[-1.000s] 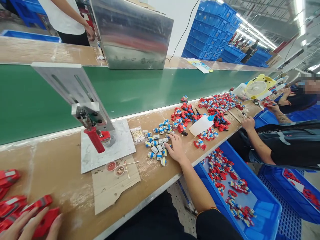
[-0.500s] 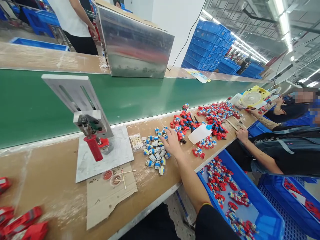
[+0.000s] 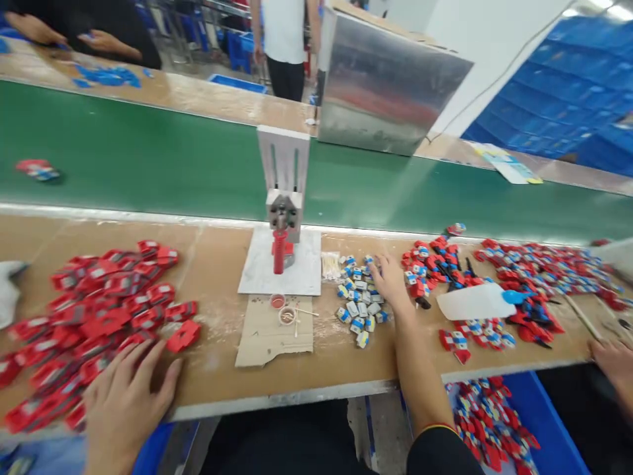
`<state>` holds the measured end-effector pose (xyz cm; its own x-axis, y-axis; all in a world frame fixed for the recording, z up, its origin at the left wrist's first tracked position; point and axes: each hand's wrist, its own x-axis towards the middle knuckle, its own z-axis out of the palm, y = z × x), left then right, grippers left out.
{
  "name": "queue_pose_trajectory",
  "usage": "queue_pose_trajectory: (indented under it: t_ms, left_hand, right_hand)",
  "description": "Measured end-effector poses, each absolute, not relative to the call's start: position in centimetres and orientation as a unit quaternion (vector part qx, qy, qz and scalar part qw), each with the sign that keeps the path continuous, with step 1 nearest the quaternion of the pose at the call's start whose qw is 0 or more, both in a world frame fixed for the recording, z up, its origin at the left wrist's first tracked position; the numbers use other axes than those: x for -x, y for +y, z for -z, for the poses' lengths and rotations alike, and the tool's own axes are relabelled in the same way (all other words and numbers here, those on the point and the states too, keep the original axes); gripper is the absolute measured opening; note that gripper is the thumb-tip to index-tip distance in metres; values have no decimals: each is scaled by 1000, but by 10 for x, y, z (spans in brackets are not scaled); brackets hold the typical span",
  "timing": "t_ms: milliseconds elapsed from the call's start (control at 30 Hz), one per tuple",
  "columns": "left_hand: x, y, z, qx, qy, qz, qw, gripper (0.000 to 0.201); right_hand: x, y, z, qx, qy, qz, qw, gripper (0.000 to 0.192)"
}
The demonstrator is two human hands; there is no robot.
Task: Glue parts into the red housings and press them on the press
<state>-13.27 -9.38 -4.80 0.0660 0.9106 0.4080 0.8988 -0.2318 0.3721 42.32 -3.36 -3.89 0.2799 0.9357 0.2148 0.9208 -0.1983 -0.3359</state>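
Head view: my left hand (image 3: 126,402) lies flat, fingers spread, on the near edge of a heap of glossy red shells (image 3: 93,316), gripping nothing. My right hand (image 3: 393,285) reaches palm down over a cluster of small boxy white and blue parts (image 3: 359,300); its fingertips touch them, but I cannot tell whether any is pinched. Both piles sit on a scuffed wooden bench (image 3: 217,369). Between them stands a metal press (image 3: 283,198) with a ribbed red handle on a pale slab, a torn cardboard piece (image 3: 270,340) with two small cups in front. Right of my hand lie mixed red pieces and a white bottle (image 3: 477,301). Behind runs a green belt (image 3: 148,165). Below the bench edge, a blue bin (image 3: 539,422) holds more red pieces
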Motion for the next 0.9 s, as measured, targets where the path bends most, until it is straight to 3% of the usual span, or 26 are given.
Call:
queue_pose_trajectory:
  t_ms: [100,200,433,600,800,900]
  left_hand:
    - [126,-87,44,-725,624,-272,-111,38]
    - [114,-81,41,-729,610,-274,-148,32]
    - [92,-82,35,-748,621,-221,-78,28]
    - [94,-78,21,-768,611,-193,-22,27]
    - [98,-59,5,-806,578,-129,18,14]
    - [97,-54,8,-806,567,-165,45,16]
  right_hand:
    - [-426,-34,45,748,-628,-20,215,51]
    - [-426,-37,48,728,-647,-14,224,53]
    - [-447,-33,61,686,-689,13,232,64]
    - [-456,-41,51,680,-652,84,324,85]
    - [-410,-74,13,687,-582,106,422,57]
    - [-386,-89,-4,670,-582,131,442,50]
